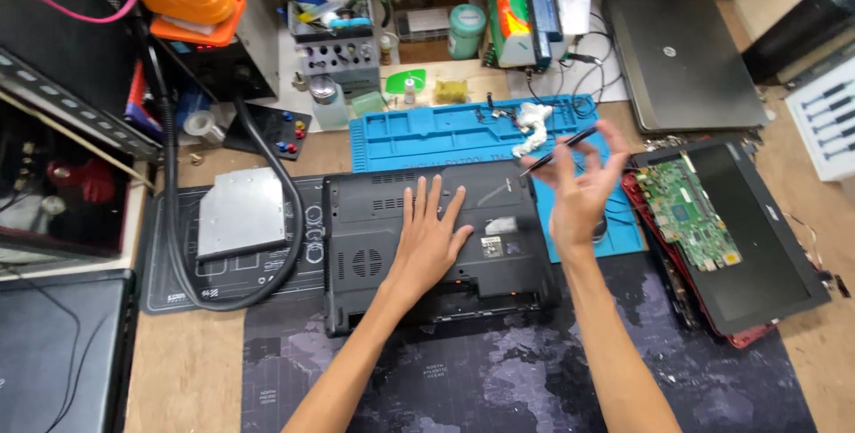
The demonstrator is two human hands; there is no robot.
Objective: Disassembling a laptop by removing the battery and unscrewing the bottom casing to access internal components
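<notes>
the black laptop [436, 246] lies bottom up near the middle of the desk, its back edge touching the blue mat [445, 134]. the left hand [427, 237] rests flat on its underside, fingers spread, gripping nothing. the right hand [577, 185] hovers over the laptop's right edge, pinching a thin black tool [559, 149] between thumb and fingertips. a silver disc drive [240, 212] lies to the left; a green circuit board [690, 210] rests on another opened laptop toward the desk's right edge.

Wooden bench [191, 371]: dark mat [534, 379], blue mat [427, 134], closed laptop [681, 59].
</notes>
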